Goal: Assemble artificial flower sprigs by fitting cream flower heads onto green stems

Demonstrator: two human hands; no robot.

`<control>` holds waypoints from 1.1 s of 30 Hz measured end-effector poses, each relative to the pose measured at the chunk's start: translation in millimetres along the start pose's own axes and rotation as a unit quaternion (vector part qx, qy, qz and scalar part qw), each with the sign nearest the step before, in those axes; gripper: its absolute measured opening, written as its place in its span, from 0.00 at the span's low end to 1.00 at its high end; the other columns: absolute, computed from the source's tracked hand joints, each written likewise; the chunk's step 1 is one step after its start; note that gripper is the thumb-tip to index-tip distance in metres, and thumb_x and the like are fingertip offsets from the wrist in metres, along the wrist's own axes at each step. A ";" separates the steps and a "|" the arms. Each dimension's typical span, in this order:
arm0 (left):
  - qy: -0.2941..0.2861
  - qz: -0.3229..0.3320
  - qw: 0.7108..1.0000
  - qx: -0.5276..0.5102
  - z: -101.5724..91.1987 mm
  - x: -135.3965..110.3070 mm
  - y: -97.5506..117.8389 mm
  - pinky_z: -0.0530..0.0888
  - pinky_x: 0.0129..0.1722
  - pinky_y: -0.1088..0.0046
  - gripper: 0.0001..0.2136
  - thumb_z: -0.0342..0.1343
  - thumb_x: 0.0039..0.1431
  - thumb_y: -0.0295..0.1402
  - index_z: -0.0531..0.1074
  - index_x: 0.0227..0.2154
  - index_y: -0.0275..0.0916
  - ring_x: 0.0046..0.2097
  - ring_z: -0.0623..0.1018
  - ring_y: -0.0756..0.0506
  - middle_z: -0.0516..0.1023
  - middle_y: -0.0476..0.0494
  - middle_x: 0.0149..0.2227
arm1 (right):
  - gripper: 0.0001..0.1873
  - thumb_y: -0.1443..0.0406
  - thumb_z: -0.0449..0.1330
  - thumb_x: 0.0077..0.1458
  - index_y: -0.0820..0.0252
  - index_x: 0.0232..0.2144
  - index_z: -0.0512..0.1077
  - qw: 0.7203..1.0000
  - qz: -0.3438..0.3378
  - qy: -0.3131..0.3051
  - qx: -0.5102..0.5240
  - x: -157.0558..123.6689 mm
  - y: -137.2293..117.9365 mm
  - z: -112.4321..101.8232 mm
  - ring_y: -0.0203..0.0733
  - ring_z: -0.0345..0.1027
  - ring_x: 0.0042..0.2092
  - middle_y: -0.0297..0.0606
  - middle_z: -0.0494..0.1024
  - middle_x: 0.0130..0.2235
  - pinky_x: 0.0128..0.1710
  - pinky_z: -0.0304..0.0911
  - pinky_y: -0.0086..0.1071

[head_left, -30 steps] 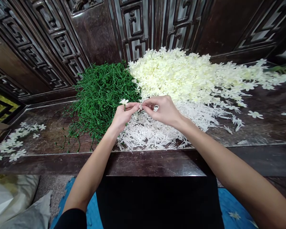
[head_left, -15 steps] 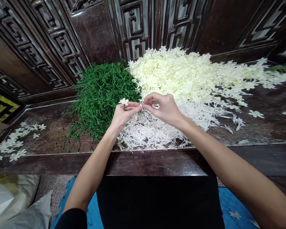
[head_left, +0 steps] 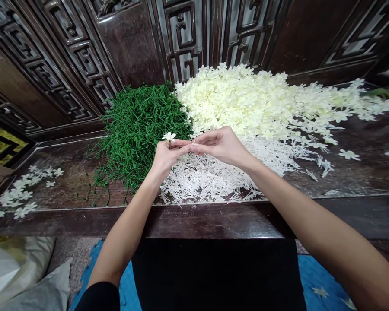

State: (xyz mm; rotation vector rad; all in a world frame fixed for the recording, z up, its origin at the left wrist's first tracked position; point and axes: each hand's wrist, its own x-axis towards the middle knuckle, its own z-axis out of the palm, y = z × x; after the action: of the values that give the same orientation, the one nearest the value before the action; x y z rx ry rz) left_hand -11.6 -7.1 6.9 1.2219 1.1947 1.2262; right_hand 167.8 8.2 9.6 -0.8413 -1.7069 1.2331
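Note:
My left hand (head_left: 167, 156) is closed round a green artificial flower stem, with one white flower (head_left: 169, 136) standing up above the thumb side. My right hand (head_left: 221, 146) pinches at the left fingertips, on something small and white that is mostly hidden. Both hands meet above the edge of a heap of thin white stamen pieces (head_left: 210, 177). Left of and behind them is a pile of green plastic stems (head_left: 142, 121). Behind my right hand rises a large heap of cream-white petal blossoms (head_left: 240, 99).
A small group of white flowers (head_left: 17, 194) lies at the left end of the dark wooden bench (head_left: 214, 220). A carved wooden panel (head_left: 129, 43) stands behind. Pale sacks (head_left: 29, 272) sit on the floor at lower left. A loose blossom (head_left: 349, 154) lies to the right.
My right hand's fingers have closed and straightened against the left fingertips. The left hand with its flower has hardly moved.

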 end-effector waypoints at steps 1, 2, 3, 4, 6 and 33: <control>0.000 0.002 1.000 0.003 -0.5 0.1 0.0 0.67 0.26 0.76 0.14 0.75 0.33 0.35 0.80 0.24 0.34 0.28 0.73 0.51 0.77 0.47 0.23 | 0.16 0.55 0.73 0.44 0.60 0.32 0.83 1.000 0.004 -0.002 0.011 -0.2 -0.9 -0.3 0.42 0.79 0.31 0.42 0.84 0.32 0.37 0.78 0.42; -0.001 0.005 1.000 0.007 -0.8 0.2 -0.2 0.66 0.27 0.76 0.14 0.75 0.34 0.35 0.79 0.24 0.34 0.28 0.72 0.52 0.77 0.47 0.24 | 0.15 0.55 0.73 0.44 0.59 0.31 0.83 1.000 0.008 -0.005 0.018 -0.3 -1.8 -0.6 0.42 0.79 0.31 0.41 0.84 0.31 0.36 0.78 0.41; -0.003 0.007 1.000 0.011 -1.1 0.3 -0.5 0.65 0.26 0.76 0.14 0.75 0.35 0.36 0.79 0.25 0.34 0.28 0.71 0.52 0.77 0.47 0.24 | 0.14 0.56 0.73 0.45 0.59 0.31 0.83 1.000 0.010 -0.007 0.022 -0.4 -2.8 -1.0 0.42 0.79 0.31 0.41 0.84 0.31 0.37 0.79 0.41; -0.005 0.008 1.000 0.014 -1.1 0.5 -1.0 0.64 0.26 0.77 0.14 0.74 0.37 0.36 0.79 0.26 0.34 0.27 0.70 0.53 0.76 0.48 0.24 | 0.13 0.57 0.73 0.45 0.60 0.30 0.83 1.000 0.012 -0.007 0.024 -0.4 -3.5 -1.5 0.42 0.79 0.31 0.41 0.84 0.31 0.37 0.79 0.41; -0.012 -0.002 1.000 0.014 -0.8 0.9 -2.2 0.61 0.25 0.77 0.13 0.73 0.41 0.37 0.78 0.27 0.34 0.26 0.67 0.54 0.75 0.49 0.25 | 0.13 0.59 0.73 0.45 0.61 0.30 0.82 1.000 0.018 0.000 0.023 -0.1 -4.0 -2.7 0.42 0.79 0.32 0.42 0.83 0.30 0.37 0.79 0.41; -0.119 -0.077 0.989 -0.037 0.4 -3.6 1.7 0.72 0.42 0.67 0.34 0.70 0.34 0.22 0.64 0.48 0.35 0.36 0.69 0.51 0.62 0.52 0.33 | 0.11 0.58 0.69 0.51 0.59 0.32 0.79 0.989 0.010 -0.134 0.054 1.8 1.1 -3.3 0.37 0.74 0.36 0.37 0.81 0.35 0.40 0.71 0.38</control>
State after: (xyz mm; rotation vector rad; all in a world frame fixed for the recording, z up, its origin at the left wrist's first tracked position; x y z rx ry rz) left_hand -11.2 -10.8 8.4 1.1625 1.0368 0.9720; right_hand 170.1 11.3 9.5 -0.6521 -1.8260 1.4916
